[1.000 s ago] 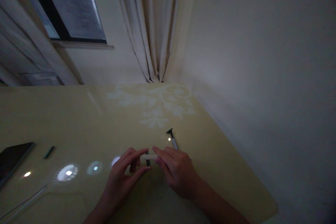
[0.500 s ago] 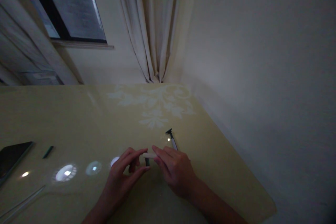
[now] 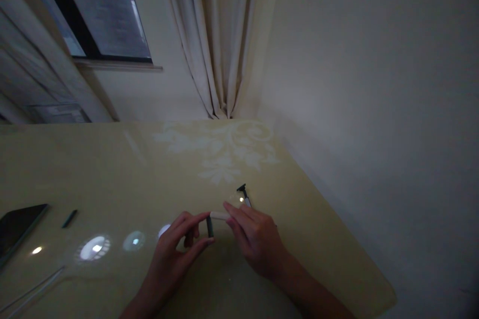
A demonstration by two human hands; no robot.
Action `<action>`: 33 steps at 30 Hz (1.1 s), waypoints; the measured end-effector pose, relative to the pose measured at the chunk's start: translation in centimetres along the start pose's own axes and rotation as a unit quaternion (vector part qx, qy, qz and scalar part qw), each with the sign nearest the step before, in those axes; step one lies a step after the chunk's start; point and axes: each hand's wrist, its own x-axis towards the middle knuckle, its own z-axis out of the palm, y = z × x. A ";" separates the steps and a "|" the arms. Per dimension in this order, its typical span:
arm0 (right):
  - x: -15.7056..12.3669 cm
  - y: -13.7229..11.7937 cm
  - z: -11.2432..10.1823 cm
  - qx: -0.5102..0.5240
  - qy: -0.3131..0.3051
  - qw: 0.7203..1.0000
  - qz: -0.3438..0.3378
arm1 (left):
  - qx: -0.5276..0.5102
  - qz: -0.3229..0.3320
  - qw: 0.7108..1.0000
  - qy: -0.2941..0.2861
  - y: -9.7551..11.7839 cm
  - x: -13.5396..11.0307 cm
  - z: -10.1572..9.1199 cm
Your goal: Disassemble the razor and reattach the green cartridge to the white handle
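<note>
Right, nearest first, clock centred on the hands, wearer at 6. Left hand (image 3: 170,246): pinch grip, thumb and forefinger at either end of a short dark strip (image 3: 210,228), held near upright above the table (image 3: 130,184). Right hand (image 3: 258,239): fingers closed on a pale stick (image 3: 219,216), its free end pointing to 9, right by the strip's top end and the left forefinger tip. Can't tell from where I'm standing whether stick and strip actually touch.

Thin pale cord (image 3: 52,277), two strands, lies between 8 and 9. Dark flat slab (image 3: 20,229), tablet-like, at 9, cut off by the view. Second dark strip (image 3: 69,218) on the table at 9, just beside the slab. Razor (image 3: 244,194) at 1, head pointing away, lower handle hidden by the right hand.

Farther: white floral pattern on the tabletop at 12, gathered curtain (image 3: 217,35) beyond it, window (image 3: 105,10) at 11, second curtain (image 3: 45,45) at 10, plain wall (image 3: 355,84) from 1 to 3.
</note>
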 end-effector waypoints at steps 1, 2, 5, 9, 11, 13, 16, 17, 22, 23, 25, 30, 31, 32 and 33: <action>0.0 0.0 0.0 0.001 0.003 1.000 -0.002 | 0.001 0.001 1.000 0.000 0.0 0.0 0.0; 0.0 0.0 0.0 0.001 0.001 1.000 -0.009 | 0.003 0.001 1.000 -0.001 0.0 0.0 0.0; -0.1 -0.2 0.1 0.001 -0.016 0.999 -0.042 | 0.004 -0.001 1.000 -0.004 0.0 0.1 0.0; -0.2 -0.2 0.1 0.005 0.007 1.000 -0.029 | 0.003 -0.003 1.000 -0.004 0.0 -0.1 -0.1; -0.3 -0.2 0.1 0.007 0.012 0.999 -0.031 | 0.007 -0.006 1.000 -0.008 0.0 -0.3 -0.1; -0.3 -0.3 0.2 0.004 0.000 0.999 -0.049 | 0.010 -0.012 1.000 -0.014 0.0 -0.3 -0.1; -0.2 -0.3 0.2 0.002 -0.004 0.998 -0.055 | 0.009 -0.009 1.000 -0.012 0.0 -0.3 -0.1; -0.2 -0.3 0.2 0.003 0.003 0.999 -0.048 | 0.008 -0.006 1.000 -0.009 0.0 -0.2 -0.1; -0.2 -0.3 0.2 0.000 0.007 0.999 -0.054 | 0.006 -0.003 1.000 -0.005 0.0 -0.1 -0.1; -0.2 -0.4 0.2 -0.002 0.004 0.998 -0.062 | 0.004 -0.003 1.000 -0.006 0.0 -0.2 -0.1; -0.3 -0.3 0.2 -0.003 0.010 0.998 -0.062 | 0.000 -0.004 1.000 -0.006 -0.1 -0.2 -0.1; -0.2 -0.1 0.2 -0.002 0.017 0.999 -0.043 | 0.001 -0.011 1.000 -0.002 -0.1 -0.1 -0.1; -0.2 -0.1 0.2 -0.002 0.009 0.999 -0.052 | 0.001 -0.009 1.000 0.000 -0.1 0.0 -0.1; -0.2 -0.1 0.2 -0.004 0.005 0.998 -0.060 | 0.001 -0.007 1.000 0.001 0.0 0.0 -0.1; -0.2 -0.1 0.2 -0.004 0.004 0.998 -0.064 | 0.000 -0.004 1.000 0.004 0.1 0.0 -0.1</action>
